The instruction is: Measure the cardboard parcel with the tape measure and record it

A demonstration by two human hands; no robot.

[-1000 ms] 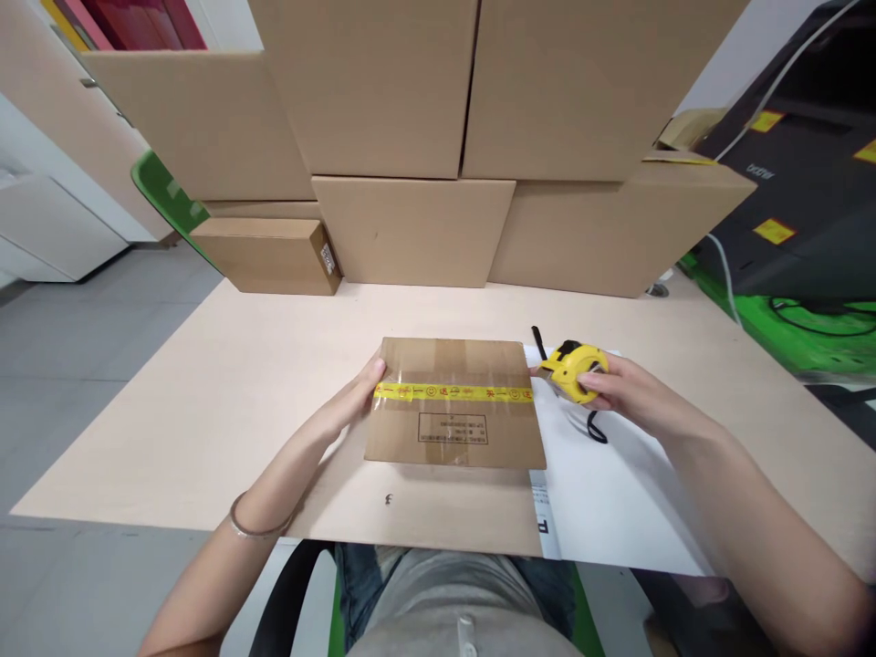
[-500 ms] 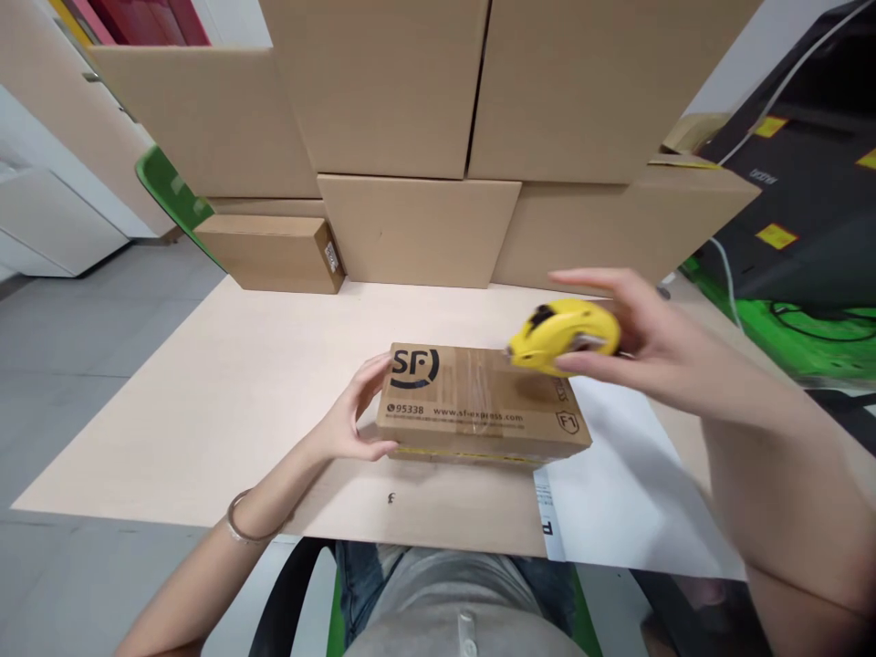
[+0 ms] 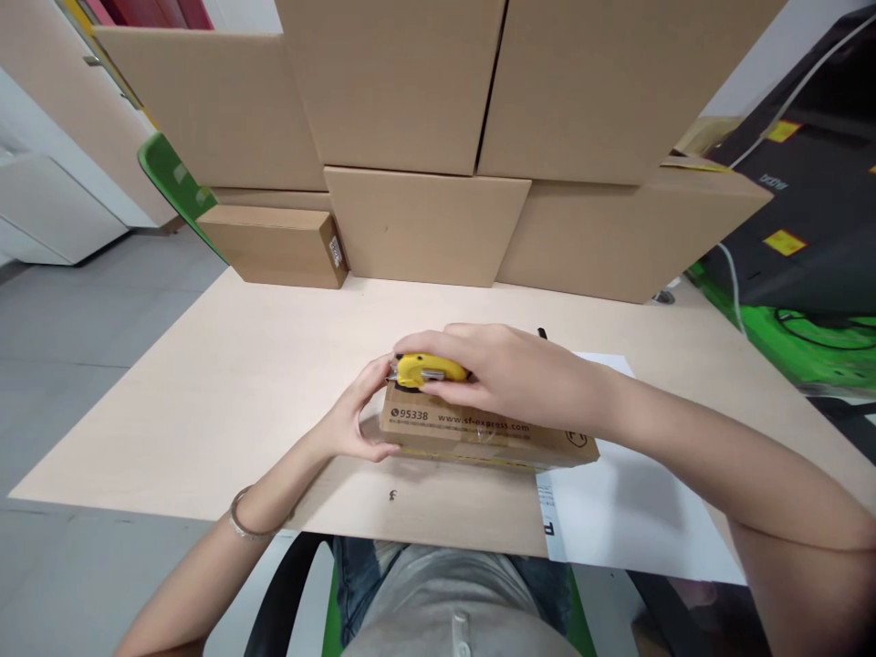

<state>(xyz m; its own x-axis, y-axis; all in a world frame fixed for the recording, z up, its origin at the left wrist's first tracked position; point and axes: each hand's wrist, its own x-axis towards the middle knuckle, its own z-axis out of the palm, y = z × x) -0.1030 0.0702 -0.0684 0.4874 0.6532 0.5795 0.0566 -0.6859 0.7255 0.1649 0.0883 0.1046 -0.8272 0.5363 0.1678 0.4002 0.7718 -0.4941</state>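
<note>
A flat brown shipping box [image 3: 479, 431] printed with black text lies on the pale wooden table [image 3: 225, 383], its near side raised a little. My left hand [image 3: 356, 415] grips its left end. My right hand [image 3: 503, 370] reaches across the top of the box, closed around a yellow tape measure [image 3: 421, 370] that rests at the box's upper left corner. A silver bracelet [image 3: 250, 525] circles my left wrist.
Large cardboard cartons [image 3: 424, 137] are stacked along the table's far edge, with a small carton [image 3: 274, 246] at the left. A white sheet [image 3: 630, 511] lies under the box's right end. A black and green machine [image 3: 808, 228] stands to the right.
The box was turned over, from its yellow-taped face to its printed face. My right hand lifted the tape measure from the right of the box and brought it down at the upper left corner.
</note>
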